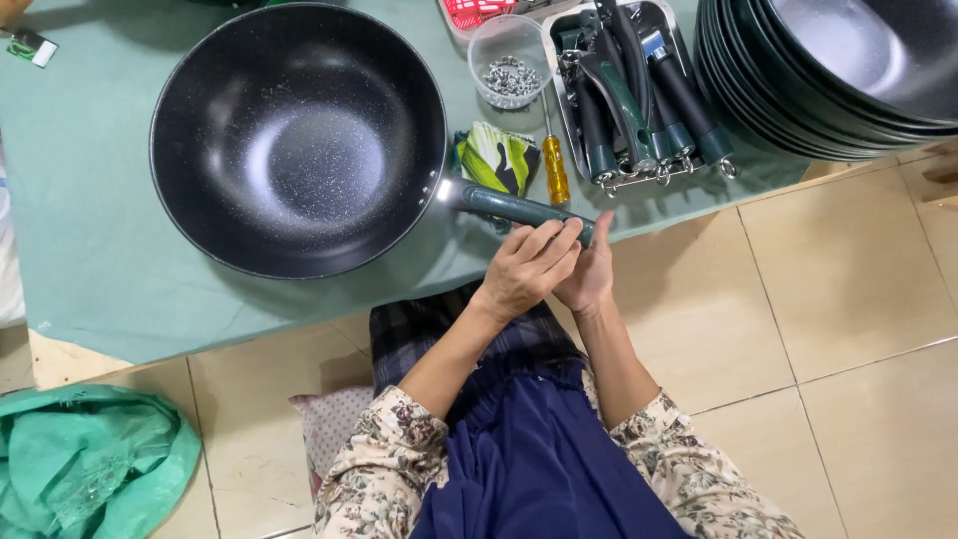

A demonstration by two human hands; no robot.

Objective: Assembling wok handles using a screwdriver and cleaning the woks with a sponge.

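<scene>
Holding the free end of the dark green handle [519, 209] between my 2 hands, I sit at the edge of the table [90, 240], which is covered in pale green cloth. My left hand [527, 269] wraps over the handle's end from above, fingers curled tight around it. My right hand [591, 269] presses against the same end from the other side, palm and fingers lying flat along it; the 2 hands touch each other. The handle runs up and left to the black speckled wok [297, 140], which rests flat on the table, its bowl facing up.

Just beyond the handle lies a folded green, white and black cloth [496, 160], and beside that a screwdriver with a yellow grip [555, 165], its shaft pointing away from me. Farther back stands a clear plastic cup of small metal nuts [509, 62]. To its right, a metal tray [639, 95] holds several loose dark green handles with hanging rings. A stack of black woks [828, 70] fills the table's far right corner. A red mesh item [474, 12] shows at the top edge.

Below the table, the floor is beige tile [858, 299], and a crumpled green bag [90, 459] lies to my left.
</scene>
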